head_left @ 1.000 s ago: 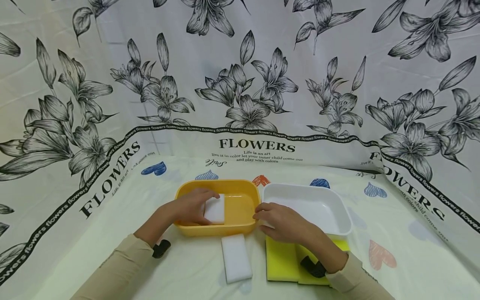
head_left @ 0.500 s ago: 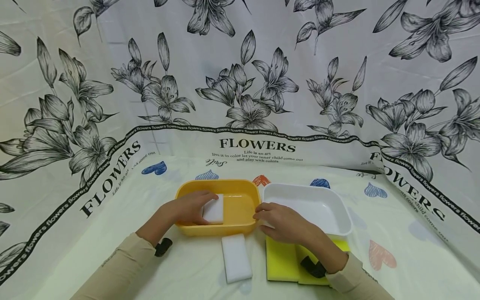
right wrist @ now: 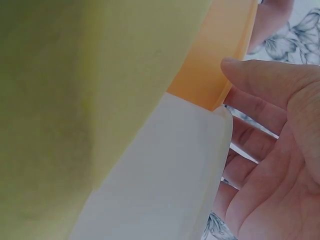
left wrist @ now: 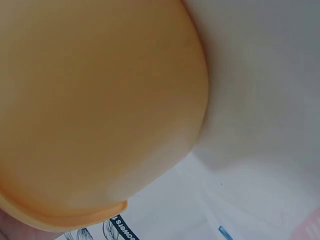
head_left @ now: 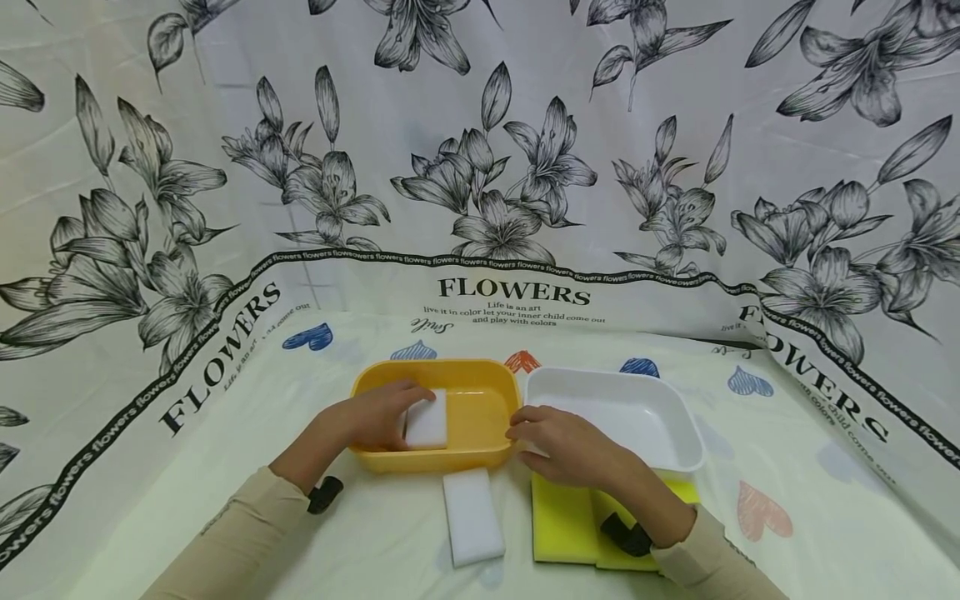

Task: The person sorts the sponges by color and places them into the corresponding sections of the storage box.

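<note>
My left hand [head_left: 375,415] reaches into a yellow plastic tray [head_left: 480,458], its thumb and fingers spread about the left end of a white sponge block [head_left: 427,423]. The thumb is slightly apart from the block and a fingertip lies at its back edge. With my right hand [head_left: 566,446] I hold the yellow tray's right rim, beside the white tray [head_left: 600,379]. In the right wrist view the thumb [right wrist: 265,77] is outside the yellow rim, with fingers behind it. The left wrist view shows mostly the yellow tray's outer wall [left wrist: 100,100].
A second white sponge block [head_left: 474,517] lies on the patterned cloth in front of the yellow tray. Flat yellow sponges [head_left: 562,525] lie beneath my right forearm, close to the white tray. A flower-printed curtain [head_left: 480,167] stands behind.
The white block in the yellow tray shifted slightly left with my left hand, then stayed still. The left thumb has since drawn back a little from it. My right hand has not moved.
</note>
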A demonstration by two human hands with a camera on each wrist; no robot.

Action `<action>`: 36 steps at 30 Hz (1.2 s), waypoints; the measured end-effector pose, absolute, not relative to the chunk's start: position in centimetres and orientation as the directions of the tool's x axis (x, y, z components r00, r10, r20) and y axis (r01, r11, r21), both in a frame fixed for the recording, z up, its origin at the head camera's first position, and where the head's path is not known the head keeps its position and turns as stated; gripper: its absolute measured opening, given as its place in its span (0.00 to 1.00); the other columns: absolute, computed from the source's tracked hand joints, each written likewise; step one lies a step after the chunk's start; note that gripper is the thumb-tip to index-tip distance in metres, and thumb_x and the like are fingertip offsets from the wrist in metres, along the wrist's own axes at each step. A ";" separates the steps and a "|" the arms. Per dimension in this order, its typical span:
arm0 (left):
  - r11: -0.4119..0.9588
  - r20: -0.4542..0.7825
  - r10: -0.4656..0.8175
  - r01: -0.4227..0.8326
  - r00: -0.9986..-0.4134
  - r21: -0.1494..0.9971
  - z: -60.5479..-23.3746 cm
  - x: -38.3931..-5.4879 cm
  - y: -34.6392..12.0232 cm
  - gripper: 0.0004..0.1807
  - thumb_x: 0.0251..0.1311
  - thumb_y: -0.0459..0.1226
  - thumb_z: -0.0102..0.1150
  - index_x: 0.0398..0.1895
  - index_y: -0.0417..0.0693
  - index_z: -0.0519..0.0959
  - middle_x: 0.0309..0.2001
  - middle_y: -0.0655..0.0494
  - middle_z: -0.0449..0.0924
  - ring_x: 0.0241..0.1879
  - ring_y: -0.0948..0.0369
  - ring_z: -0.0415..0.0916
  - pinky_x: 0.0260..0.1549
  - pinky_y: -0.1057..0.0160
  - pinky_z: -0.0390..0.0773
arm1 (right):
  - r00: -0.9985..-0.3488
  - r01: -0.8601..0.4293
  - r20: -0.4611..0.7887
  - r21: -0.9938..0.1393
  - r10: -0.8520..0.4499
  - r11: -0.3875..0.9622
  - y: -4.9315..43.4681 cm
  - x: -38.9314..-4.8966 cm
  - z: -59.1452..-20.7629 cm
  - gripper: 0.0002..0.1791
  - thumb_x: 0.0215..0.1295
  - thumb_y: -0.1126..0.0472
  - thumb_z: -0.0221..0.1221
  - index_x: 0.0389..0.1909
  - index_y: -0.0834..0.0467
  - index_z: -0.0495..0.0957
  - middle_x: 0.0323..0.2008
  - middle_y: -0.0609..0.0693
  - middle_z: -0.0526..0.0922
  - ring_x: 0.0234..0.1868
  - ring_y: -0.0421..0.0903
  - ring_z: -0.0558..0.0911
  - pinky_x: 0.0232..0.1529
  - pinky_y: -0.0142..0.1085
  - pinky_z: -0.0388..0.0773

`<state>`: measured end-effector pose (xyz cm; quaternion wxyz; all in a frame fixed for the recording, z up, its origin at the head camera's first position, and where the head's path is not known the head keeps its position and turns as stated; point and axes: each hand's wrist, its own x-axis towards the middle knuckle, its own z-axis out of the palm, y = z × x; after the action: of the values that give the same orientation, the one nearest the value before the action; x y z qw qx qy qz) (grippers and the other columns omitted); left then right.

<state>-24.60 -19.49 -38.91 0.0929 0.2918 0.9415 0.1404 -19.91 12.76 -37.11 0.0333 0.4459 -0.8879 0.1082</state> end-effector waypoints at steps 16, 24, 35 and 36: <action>0.804 -0.155 0.553 0.475 -0.819 0.357 -38.4 -24.3 -19.4 0.41 0.48 0.43 0.79 0.67 0.51 0.71 0.65 0.50 0.69 0.56 0.54 0.71 0.62 0.51 0.72 | -0.603 -0.796 0.147 -0.167 -0.784 0.582 12.7 -19.9 -37.1 0.16 0.64 0.63 0.67 0.52 0.61 0.84 0.54 0.53 0.81 0.54 0.49 0.80 0.56 0.41 0.78; 0.798 -0.140 0.564 0.494 -0.814 0.345 -38.6 -24.4 -19.5 0.41 0.50 0.50 0.77 0.68 0.50 0.71 0.66 0.51 0.68 0.60 0.55 0.70 0.64 0.52 0.70 | -0.608 -0.792 0.141 -0.171 -0.781 0.586 12.6 -19.9 -37.1 0.16 0.64 0.63 0.67 0.52 0.61 0.84 0.54 0.52 0.81 0.54 0.49 0.80 0.56 0.41 0.78; 0.809 0.117 0.463 0.473 -0.878 0.347 -38.3 -22.0 -18.0 0.23 0.60 0.45 0.70 0.56 0.49 0.79 0.53 0.53 0.78 0.49 0.56 0.74 0.53 0.53 0.77 | -0.605 -0.795 0.143 -0.164 -0.783 0.584 12.7 -19.9 -37.0 0.16 0.63 0.64 0.67 0.52 0.62 0.83 0.54 0.52 0.82 0.54 0.49 0.80 0.55 0.41 0.79; 0.800 0.167 0.467 0.496 -0.868 0.338 -38.1 -21.6 -17.7 0.21 0.60 0.43 0.70 0.54 0.48 0.81 0.50 0.53 0.79 0.47 0.56 0.74 0.51 0.54 0.78 | -0.603 -0.796 0.144 -0.164 -0.784 0.582 12.7 -19.9 -37.0 0.16 0.63 0.64 0.67 0.52 0.62 0.83 0.54 0.52 0.82 0.54 0.49 0.80 0.55 0.40 0.79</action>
<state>-21.58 -17.69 -38.12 -0.0378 0.2540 0.9480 0.1882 -19.92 12.68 -37.02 0.0278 0.4444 -0.8891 0.1064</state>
